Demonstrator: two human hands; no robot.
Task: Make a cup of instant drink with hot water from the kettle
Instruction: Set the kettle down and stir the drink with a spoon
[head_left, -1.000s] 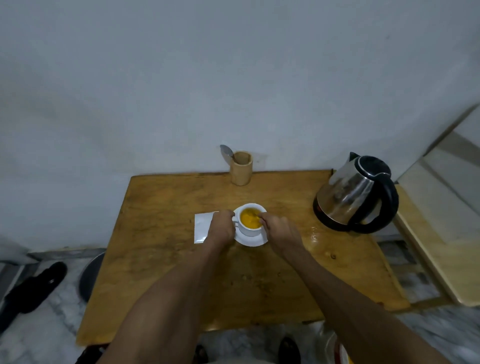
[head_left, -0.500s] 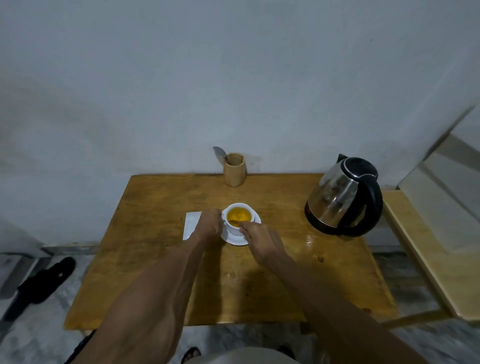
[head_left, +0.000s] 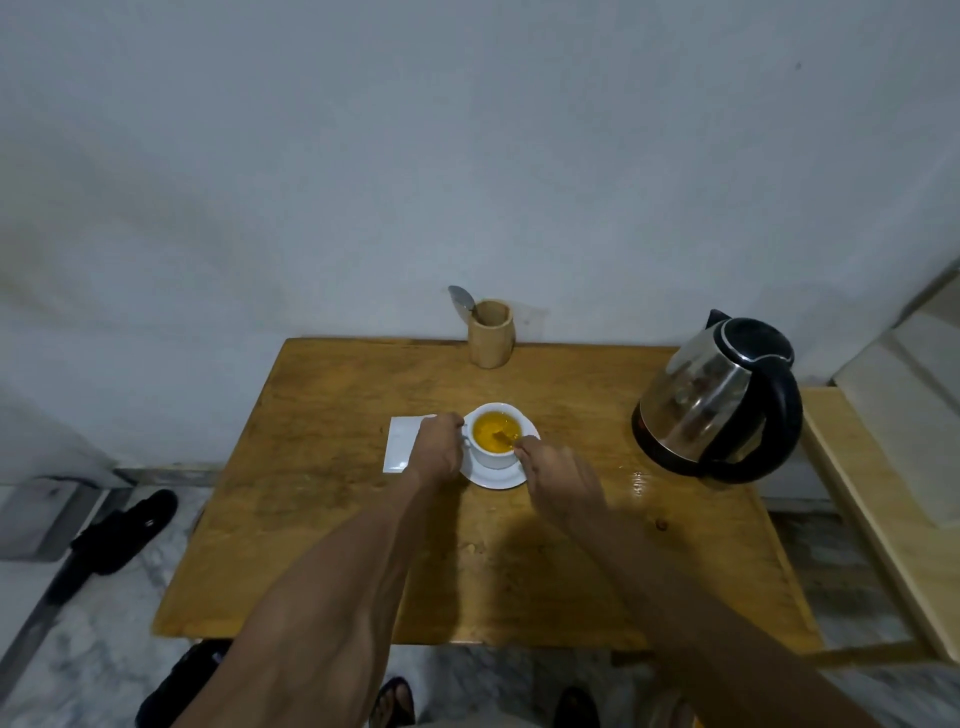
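A white cup (head_left: 493, 453) of orange-yellow drink stands on a white saucer (head_left: 500, 480) in the middle of the wooden table (head_left: 322, 519). My left hand (head_left: 439, 448) grips the cup's handle on its left side. My right hand (head_left: 558, 480) pinches a spoon (head_left: 503, 439) whose bowl dips into the drink. A steel kettle (head_left: 711, 400) with a black handle and lid stands at the table's right edge, its spout facing the wall.
A white sachet (head_left: 400, 441) lies flat left of the cup, partly under my left hand. A wooden holder (head_left: 491, 333) with a second spoon (head_left: 461, 300) stands at the back by the wall. A pale wooden bench (head_left: 883, 514) adjoins on the right. Black sandals (head_left: 124, 530) lie on the floor at left.
My right hand has drawn back from over the cup to its near right rim, so more of the drink shows. The left hand stays on the handle. The camera has shifted.
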